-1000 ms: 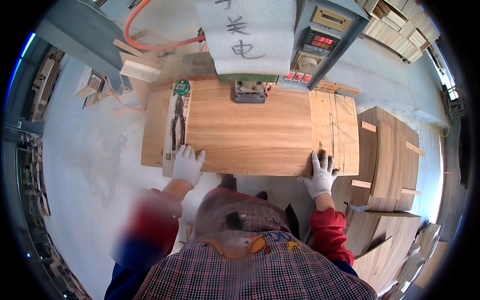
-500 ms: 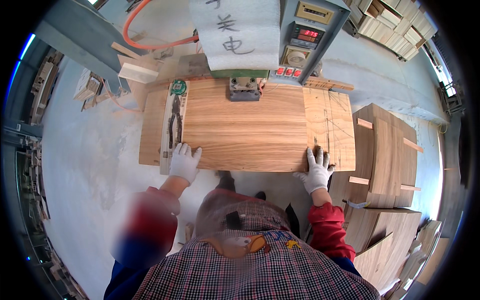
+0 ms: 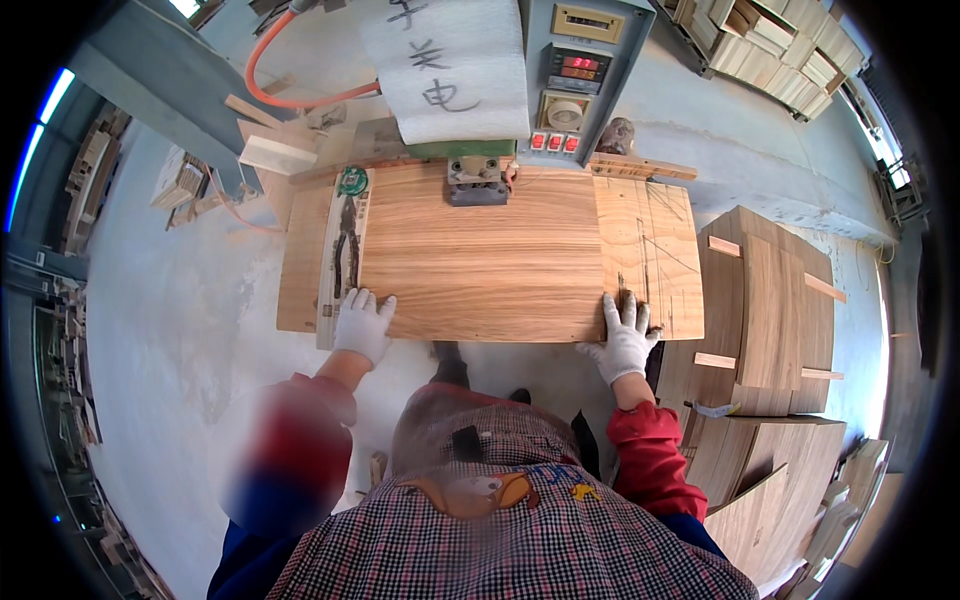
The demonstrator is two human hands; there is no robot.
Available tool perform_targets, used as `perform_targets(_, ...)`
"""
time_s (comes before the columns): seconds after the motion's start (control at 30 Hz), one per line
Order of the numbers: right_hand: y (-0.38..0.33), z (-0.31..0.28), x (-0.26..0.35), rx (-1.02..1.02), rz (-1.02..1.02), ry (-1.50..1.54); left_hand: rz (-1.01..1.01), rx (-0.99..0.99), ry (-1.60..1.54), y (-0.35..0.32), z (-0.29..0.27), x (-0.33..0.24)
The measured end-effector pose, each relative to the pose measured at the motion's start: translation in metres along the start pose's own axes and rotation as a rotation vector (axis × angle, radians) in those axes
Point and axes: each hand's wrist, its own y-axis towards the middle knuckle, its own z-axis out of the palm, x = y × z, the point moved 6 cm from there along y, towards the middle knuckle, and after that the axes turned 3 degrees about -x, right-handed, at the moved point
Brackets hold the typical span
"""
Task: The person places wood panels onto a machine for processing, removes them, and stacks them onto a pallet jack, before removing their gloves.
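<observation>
- Left sleeve (image 3: 290,450): blurred to a red and blue smear.
- Cloth (image 3: 445,80) and control box (image 3: 540,105): tops cut off by the upper edge.
- Board (image 3: 480,270): partly hidden by the block (image 3: 478,190), left hand (image 3: 363,328) and right hand (image 3: 625,340).
- Pliers (image 3: 346,245): handle ends near the left fingers (contact too fine to tell).
- Apron (image 3: 500,560): hazy mid-front, cut off below.
- Shoe (image 3: 519,396): mostly hidden behind the apron.

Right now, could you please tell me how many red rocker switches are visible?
3: left switch, middle switch and right switch, in a row below the round dial on the grey control box. Any behind the hanging white sheet would be hidden.
</observation>
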Motion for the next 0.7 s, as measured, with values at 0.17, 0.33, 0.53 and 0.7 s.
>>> perform_targets(0.17, 0.0, 0.0, -0.002, -0.001, 0.003, 0.016, -0.014, 0.01, 0.003, 0.002, 0.001, -0.001)
perform_targets(0.33, -0.001, 0.0, -0.001, 0.007, -0.01, 0.015, -0.017, 0.024, 0.0, 0.001, -0.002, 0.0)
perform_targets(0.53, -0.003, -0.001, -0.001, -0.015, -0.023, 0.03, 0.001, -0.044, 0.01, 0.002, 0.0, 0.003)
perform_targets(0.7, -0.003, -0.001, 0.002, -0.019, -0.057, 0.106, 0.062, -0.047, 0.007, 0.003, -0.008, -0.002)
